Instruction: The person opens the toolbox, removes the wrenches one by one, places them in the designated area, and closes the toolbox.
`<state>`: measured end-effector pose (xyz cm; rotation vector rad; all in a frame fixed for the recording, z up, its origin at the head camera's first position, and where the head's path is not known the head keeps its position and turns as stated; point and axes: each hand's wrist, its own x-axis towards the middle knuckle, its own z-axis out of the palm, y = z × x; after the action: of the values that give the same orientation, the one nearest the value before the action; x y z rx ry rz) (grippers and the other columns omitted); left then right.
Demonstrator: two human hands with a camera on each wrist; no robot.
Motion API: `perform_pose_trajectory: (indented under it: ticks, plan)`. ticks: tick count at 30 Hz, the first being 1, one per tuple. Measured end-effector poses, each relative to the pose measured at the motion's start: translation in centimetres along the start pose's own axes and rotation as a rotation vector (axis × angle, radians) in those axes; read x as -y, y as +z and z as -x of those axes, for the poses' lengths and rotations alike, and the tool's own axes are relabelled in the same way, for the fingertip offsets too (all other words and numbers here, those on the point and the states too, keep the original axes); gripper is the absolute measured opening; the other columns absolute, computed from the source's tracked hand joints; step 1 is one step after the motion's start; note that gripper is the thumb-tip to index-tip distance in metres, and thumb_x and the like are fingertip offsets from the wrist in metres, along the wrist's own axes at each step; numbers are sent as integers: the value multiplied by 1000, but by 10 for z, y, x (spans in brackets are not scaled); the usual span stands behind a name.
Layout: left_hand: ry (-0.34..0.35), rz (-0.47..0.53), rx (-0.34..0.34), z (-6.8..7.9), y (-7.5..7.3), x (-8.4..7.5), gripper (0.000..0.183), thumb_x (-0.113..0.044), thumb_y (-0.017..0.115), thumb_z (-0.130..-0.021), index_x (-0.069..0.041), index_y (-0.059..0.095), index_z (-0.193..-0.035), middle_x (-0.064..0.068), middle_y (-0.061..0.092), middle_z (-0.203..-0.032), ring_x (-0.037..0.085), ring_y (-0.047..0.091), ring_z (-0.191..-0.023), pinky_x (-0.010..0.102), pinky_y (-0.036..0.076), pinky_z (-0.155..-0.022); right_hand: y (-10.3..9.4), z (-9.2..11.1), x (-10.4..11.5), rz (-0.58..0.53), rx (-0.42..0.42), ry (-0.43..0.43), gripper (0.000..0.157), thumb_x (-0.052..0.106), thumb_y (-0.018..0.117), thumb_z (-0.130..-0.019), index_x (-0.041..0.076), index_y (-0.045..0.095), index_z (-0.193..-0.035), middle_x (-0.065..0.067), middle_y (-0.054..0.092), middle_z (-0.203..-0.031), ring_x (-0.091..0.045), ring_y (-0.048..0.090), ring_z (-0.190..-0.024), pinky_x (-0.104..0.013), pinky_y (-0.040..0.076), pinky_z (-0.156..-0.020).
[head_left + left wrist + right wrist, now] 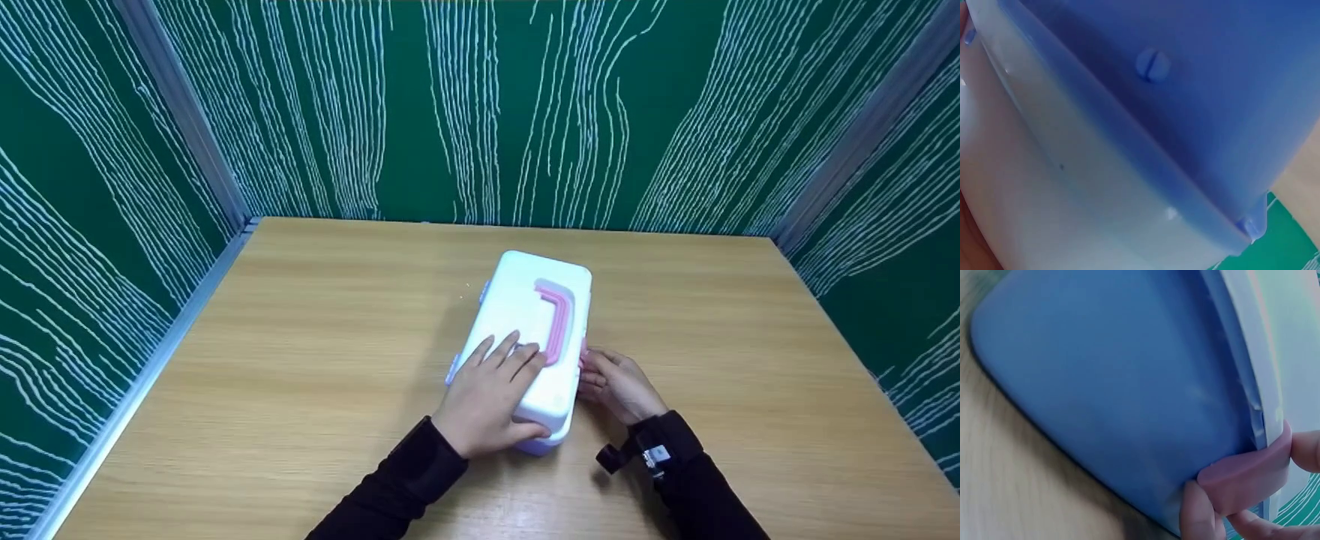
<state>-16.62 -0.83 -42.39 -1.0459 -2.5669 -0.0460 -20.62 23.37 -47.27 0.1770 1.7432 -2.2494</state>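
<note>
Box [519,311] lies beneath the outspread left hand [489,405] and beside the right hand [622,386], which pinches its pink latch [1248,481].

Wears long black sleeves [375,499] on both arms, down to the wrists. Shows wide black cuff [431,459] at left wrist; at right, black strap [670,433] with small rounded black piece [610,458] plus shiny silvery-white squarish fitting [658,454].

The left forearm [382,484] slants rightward from below to the left grip [487,409], palm down, with fingers [502,352] straight and slightly spread, thumb [529,430] set apart. The right forearm [705,480] angles leftward to the right grip [622,386], its digits [1195,512] curled in a pinch.
</note>
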Motion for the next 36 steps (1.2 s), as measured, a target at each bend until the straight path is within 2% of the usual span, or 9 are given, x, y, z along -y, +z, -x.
perform_pose_trajectory:
  ticks: [4,10,19,28,32,36]
  plan:
    - [3,-20,-22,0,1,0,91,-77,60,-75,-18,47,-143,-2,52,-144,25,41,-142,44,32,-117,-2,-2,0,-48,19,18,17,13,43,-103,0,43,-114,2,62,-85,-9,65,-78,-27,56,-77]
    - [-1,-13,-9,-1,1,-1,91,-76,59,-76,-17,45,-144,-1,52,-145,25,40,-142,44,31,-118,-3,-4,3,-77,3,46,24,12,46,-102,-2,39,-120,3,63,-84,-8,64,-77,-26,56,-77]
    - [2,-4,-35,0,3,0,91,-76,59,-76,-17,47,-143,-1,53,-144,25,41,-141,44,32,-117,-4,-5,6,107,-80,-30,40,11,51,-99,-16,36,-126,0,61,-84,-8,64,-72,-19,56,-69]
    - [5,-4,-71,0,8,1,91,-77,60,-75,-17,47,-143,-1,53,-144,24,42,-141,44,32,-117,-8,-2,12,128,-80,-16,45,13,52,-97,-16,37,-128,-1,63,-83,-9,65,-72,-24,58,-73]
    - [10,-9,-84,1,9,1,91,-77,60,-74,-17,48,-142,-1,53,-143,24,42,-141,44,32,-117,-13,3,16,88,-57,-13,38,11,49,-98,-13,41,-126,-1,65,-86,-10,66,-74,-26,59,-75]
    - [6,-3,-83,2,9,1,91,-77,61,-74,-17,49,-142,-1,54,-143,24,42,-141,44,32,-117,-18,6,20,36,-23,-20,21,8,48,-98,-5,54,-112,-3,69,-90,-12,68,-76,-27,59,-79]
